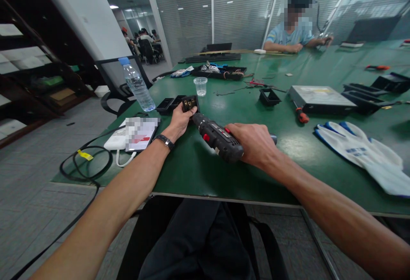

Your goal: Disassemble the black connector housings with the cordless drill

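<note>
My left hand point(182, 120) is closed on a small black socket block point(190, 103) with brass-coloured contacts, raised over the left part of the table. Wrapped round the grip of a black cordless drill point(218, 138) with red buttons is my right hand point(253, 141). The drill lies on its side in the air, its chuck pointing left at the block. Whether the bit touches the block is hidden by the fingers. Just behind my left hand sit black plastic boxes point(165, 106), and a clear plastic cup point(200, 86) stands beyond the block.
A water bottle point(137, 86), a phone point(142, 134) and a black cable point(77, 177) are at left. On the right lie white gloves point(361, 152), a screwdriver point(301, 115), a metal-topped case point(320, 96) and a black box point(268, 97). Across the green table point(205, 182) sits a person point(291, 34).
</note>
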{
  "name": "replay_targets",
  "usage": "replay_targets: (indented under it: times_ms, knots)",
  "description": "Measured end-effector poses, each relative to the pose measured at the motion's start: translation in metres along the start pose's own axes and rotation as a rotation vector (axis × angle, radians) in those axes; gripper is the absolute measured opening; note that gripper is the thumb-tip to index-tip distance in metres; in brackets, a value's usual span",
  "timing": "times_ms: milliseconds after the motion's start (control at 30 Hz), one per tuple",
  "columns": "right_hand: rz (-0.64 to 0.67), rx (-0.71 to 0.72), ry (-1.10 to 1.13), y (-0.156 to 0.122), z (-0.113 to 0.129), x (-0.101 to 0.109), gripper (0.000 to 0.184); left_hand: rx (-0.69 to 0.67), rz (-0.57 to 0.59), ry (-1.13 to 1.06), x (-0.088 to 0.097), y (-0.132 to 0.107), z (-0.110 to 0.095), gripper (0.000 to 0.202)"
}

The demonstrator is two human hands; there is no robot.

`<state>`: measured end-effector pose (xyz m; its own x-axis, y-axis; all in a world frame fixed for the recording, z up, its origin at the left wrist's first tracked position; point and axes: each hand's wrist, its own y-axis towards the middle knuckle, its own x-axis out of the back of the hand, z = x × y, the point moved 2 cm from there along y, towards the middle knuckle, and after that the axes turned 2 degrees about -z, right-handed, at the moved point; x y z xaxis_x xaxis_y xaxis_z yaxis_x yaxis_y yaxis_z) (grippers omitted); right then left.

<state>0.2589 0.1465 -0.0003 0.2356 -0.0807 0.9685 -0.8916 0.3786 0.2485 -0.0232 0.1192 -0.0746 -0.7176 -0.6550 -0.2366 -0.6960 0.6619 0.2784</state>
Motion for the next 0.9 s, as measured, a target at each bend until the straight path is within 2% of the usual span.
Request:
replay_targets:
  times_ms: [900]
  knots:
    - [-0.030,0.002,0.026,-0.0007,-0.0014,-0.0007,0.020,-0.001,0.001,-0.001,-0.0024,-0.0035,-0.0039,0.034]
